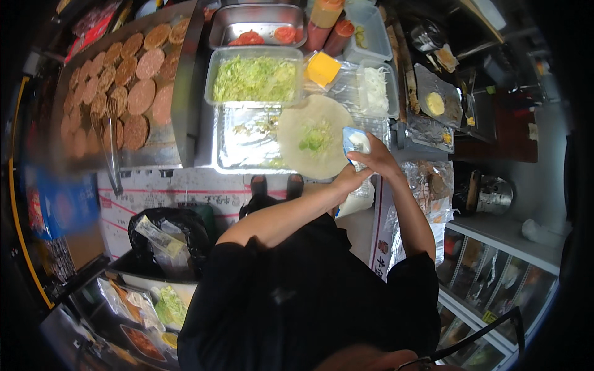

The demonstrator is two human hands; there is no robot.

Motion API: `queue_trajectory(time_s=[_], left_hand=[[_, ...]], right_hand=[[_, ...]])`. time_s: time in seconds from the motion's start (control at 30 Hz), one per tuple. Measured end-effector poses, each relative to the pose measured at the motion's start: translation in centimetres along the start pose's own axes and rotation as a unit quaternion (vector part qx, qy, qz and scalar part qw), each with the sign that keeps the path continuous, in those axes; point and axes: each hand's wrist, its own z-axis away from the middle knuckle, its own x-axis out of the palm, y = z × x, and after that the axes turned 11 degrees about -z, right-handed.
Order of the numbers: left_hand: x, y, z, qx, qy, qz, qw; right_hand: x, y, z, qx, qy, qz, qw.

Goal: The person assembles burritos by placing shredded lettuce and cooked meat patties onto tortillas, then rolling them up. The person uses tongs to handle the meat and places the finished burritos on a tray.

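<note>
A blue-and-white soft pouch [355,140] is held up at the right edge of a round flatbread [296,137]. My right hand [379,159] is closed around its upper part, and my left hand [352,180] grips it lower down. Its lower end hangs below my hands, over the near edge of the counter. Shredded lettuce [317,137] lies in a small heap on the flatbread. The flatbread rests on a foil-lined tray [247,148] strewn with lettuce bits. What the pouch contains cannot be made out.
Behind the tray stand a tub of shredded lettuce [255,79], a metal pan with tomato slices [250,38], cheese slices [322,69], a tub of sliced onion [375,89] and sauce bottles [323,23]. Left, tongs [113,148] lie on a griddle [162,139] covered with patties.
</note>
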Motion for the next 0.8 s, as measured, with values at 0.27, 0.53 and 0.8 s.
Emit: queue_trajectory(time_s=[0.27,0.53,0.8], left_hand=[[-1.1,1.1,0.9,-0.141,0.063,0.063,0.986],[-1.1,-1.4,-1.6,-0.084,0.06,0.089,0.991],[-0.9,0.7,-0.7,-0.038,0.064,0.052,0.996]], right_hand=[[3.8,1.8,-2.9,0.039,-0.006,0.171,0.985],[4.3,0.8,-3.1,0.014,-0.005,0.246,0.969],[3.3,1.5,-3.7,0.004,-0.01,0.239,0.971]])
